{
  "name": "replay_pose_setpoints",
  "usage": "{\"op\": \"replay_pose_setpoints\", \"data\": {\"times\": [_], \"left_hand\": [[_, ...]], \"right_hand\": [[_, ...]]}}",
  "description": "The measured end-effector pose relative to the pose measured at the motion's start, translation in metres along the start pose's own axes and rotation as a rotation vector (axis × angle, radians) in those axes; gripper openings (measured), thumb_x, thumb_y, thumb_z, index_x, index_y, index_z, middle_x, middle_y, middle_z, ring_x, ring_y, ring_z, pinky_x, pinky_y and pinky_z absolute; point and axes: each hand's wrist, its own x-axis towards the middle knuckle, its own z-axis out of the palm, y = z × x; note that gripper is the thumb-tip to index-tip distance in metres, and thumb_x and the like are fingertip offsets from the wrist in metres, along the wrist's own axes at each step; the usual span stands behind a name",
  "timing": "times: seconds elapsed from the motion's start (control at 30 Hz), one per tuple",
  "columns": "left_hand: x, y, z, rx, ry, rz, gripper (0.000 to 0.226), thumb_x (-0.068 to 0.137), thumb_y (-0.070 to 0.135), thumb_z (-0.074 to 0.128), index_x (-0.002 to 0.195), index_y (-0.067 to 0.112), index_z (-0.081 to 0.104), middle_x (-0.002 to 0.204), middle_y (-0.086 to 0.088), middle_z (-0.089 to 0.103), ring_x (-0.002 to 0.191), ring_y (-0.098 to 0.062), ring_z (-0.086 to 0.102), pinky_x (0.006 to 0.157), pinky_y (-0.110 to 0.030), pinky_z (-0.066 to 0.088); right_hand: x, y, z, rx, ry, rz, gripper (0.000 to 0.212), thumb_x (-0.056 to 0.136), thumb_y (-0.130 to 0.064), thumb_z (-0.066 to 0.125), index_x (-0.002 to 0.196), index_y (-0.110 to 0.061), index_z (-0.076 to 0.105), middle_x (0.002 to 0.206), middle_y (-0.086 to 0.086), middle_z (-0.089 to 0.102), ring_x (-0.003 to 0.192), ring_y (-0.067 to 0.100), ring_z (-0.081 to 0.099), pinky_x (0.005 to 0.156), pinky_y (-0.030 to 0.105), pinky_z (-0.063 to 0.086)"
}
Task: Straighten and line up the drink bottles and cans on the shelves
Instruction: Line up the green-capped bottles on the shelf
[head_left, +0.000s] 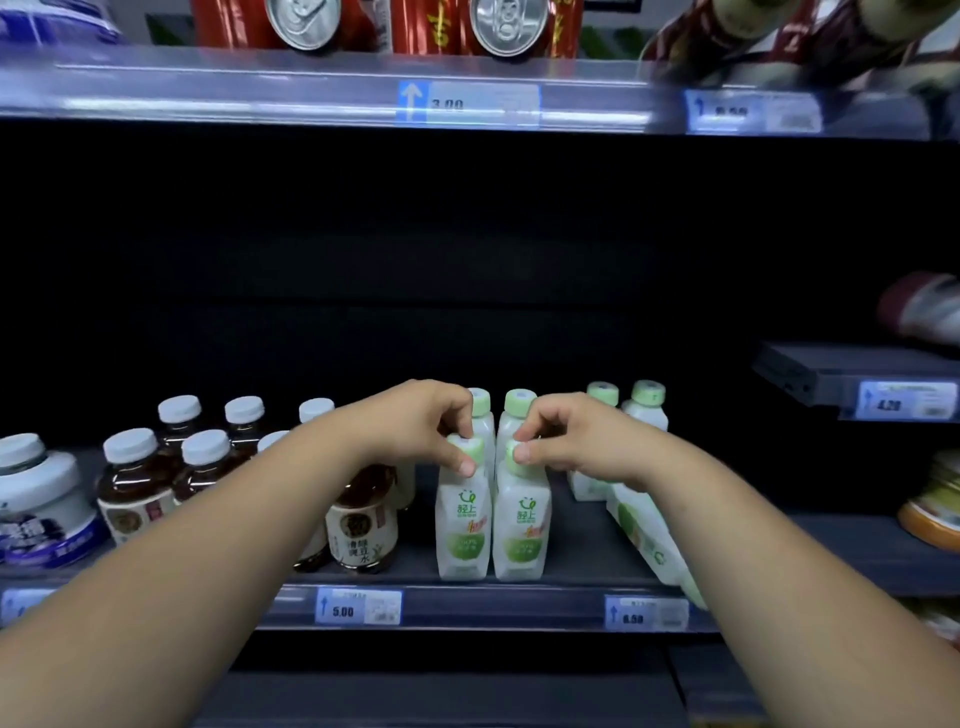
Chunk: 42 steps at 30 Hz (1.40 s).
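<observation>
You're facing the drinks shelving of a shop. Clear plastic rails (311, 88) front each shelf and carry printed price tags (358, 607) with blue arrows (3.00 on the upper one, 5.00 on the near one). The stock stands in repeated rows: dark tea bottles (363, 519) at left, the same white bottle (464, 525) several times over at centre, and red cans (426, 26) on the upper shelf.

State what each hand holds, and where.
The left hand pinches the left front white bottle by its green cap; the right hand pinches the right front white bottle by its green cap.
</observation>
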Motion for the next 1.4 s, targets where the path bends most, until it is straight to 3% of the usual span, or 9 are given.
{"op": "replay_pose_setpoints", "data": {"times": [0.1, 0.23, 0.37, 0.6, 0.77, 0.93, 1.07, 1.23, 1.4], "left_hand": [[0.014, -0.003, -0.013, -0.046, -0.018, 0.009, 0.026, 0.076, 0.047, 0.081, 0.083, 0.024, 0.069, 0.087, 0.004, 0.071, 0.085, -0.017, 0.066, 0.079, -0.037, 0.054], [0.041, -0.013, -0.014, -0.004, 0.102, -0.021, 0.024, 0.083, 0.043, 0.076, 0.101, 0.028, 0.069, 0.102, 0.011, 0.068, 0.097, -0.007, 0.064, 0.089, -0.031, 0.053], [0.064, -0.025, -0.001, 0.027, 0.045, -0.084, 0.052, 0.085, 0.038, 0.075, 0.133, 0.026, 0.057, 0.130, 0.005, 0.059, 0.118, -0.014, 0.056, 0.101, -0.030, 0.045], [0.074, -0.034, 0.007, -0.109, -0.033, -0.089, 0.039, 0.087, 0.025, 0.074, 0.124, 0.027, 0.060, 0.114, 0.007, 0.065, 0.106, -0.011, 0.061, 0.088, -0.025, 0.046], [0.064, -0.033, -0.006, -0.061, -0.165, -0.068, 0.029, 0.087, 0.025, 0.075, 0.113, 0.029, 0.062, 0.106, 0.010, 0.066, 0.098, -0.009, 0.062, 0.082, -0.022, 0.047], [0.053, -0.025, -0.012, 0.005, -0.215, -0.107, 0.028, 0.090, 0.030, 0.070, 0.116, 0.030, 0.060, 0.109, 0.010, 0.065, 0.099, -0.009, 0.062, 0.082, -0.022, 0.048], [0.046, -0.015, -0.012, -0.044, -0.119, -0.143, 0.031, 0.093, 0.042, 0.064, 0.122, 0.032, 0.061, 0.112, 0.013, 0.064, 0.107, -0.007, 0.060, 0.091, -0.025, 0.047], [0.043, 0.024, -0.007, -0.173, 0.232, 0.003, 0.026, 0.090, 0.037, 0.070, 0.115, 0.030, 0.065, 0.110, 0.010, 0.067, 0.105, -0.005, 0.063, 0.093, -0.027, 0.051], [0.044, 0.084, 0.024, -0.093, 0.279, 0.270, 0.030, 0.086, 0.037, 0.073, 0.114, 0.032, 0.064, 0.115, 0.015, 0.063, 0.109, 0.003, 0.056, 0.087, -0.016, 0.046]], "right_hand": [[0.012, -0.007, -0.013, -0.006, 0.038, 0.021, 0.014, 0.084, -0.030, 0.079, 0.088, -0.017, 0.077, 0.073, -0.012, 0.066, 0.069, 0.003, 0.054, 0.067, 0.025, 0.045], [0.038, 0.005, -0.020, 0.017, 0.306, 0.009, 0.012, 0.085, -0.025, 0.079, 0.094, -0.019, 0.075, 0.090, -0.010, 0.071, 0.084, 0.003, 0.063, 0.067, 0.014, 0.046], [0.059, 0.022, -0.010, -0.023, 0.272, 0.034, 0.035, 0.089, -0.022, 0.075, 0.123, -0.019, 0.068, 0.120, -0.007, 0.065, 0.115, 0.006, 0.058, 0.096, 0.022, 0.044], [0.069, 0.031, 0.000, 0.067, 0.231, 0.081, 0.022, 0.091, -0.019, 0.072, 0.112, -0.024, 0.069, 0.110, -0.005, 0.068, 0.104, 0.013, 0.065, 0.093, 0.037, 0.055], [0.058, 0.024, -0.005, 0.136, 0.067, 0.079, 0.022, 0.089, -0.017, 0.074, 0.109, -0.019, 0.067, 0.107, 0.003, 0.069, 0.086, 0.009, 0.064, 0.065, 0.022, 0.052], [0.055, 0.021, -0.005, 0.164, -0.013, 0.072, 0.022, 0.090, -0.018, 0.073, 0.111, -0.020, 0.068, 0.100, -0.004, 0.068, 0.085, 0.008, 0.064, 0.066, 0.022, 0.052], [0.047, 0.020, -0.012, 0.140, 0.008, 0.073, 0.028, 0.090, -0.031, 0.073, 0.118, -0.031, 0.068, 0.116, -0.007, 0.068, 0.109, 0.011, 0.064, 0.092, 0.034, 0.053], [0.017, 0.028, -0.040, 0.191, 0.163, -0.030, 0.023, 0.090, -0.019, 0.072, 0.111, -0.029, 0.070, 0.115, -0.003, 0.069, 0.097, 0.007, 0.065, 0.081, 0.031, 0.054], [-0.032, 0.055, -0.053, 0.299, 0.371, -0.082, 0.025, 0.085, -0.005, 0.076, 0.105, -0.019, 0.071, 0.107, 0.004, 0.073, 0.101, 0.015, 0.067, 0.091, 0.034, 0.055]]}}
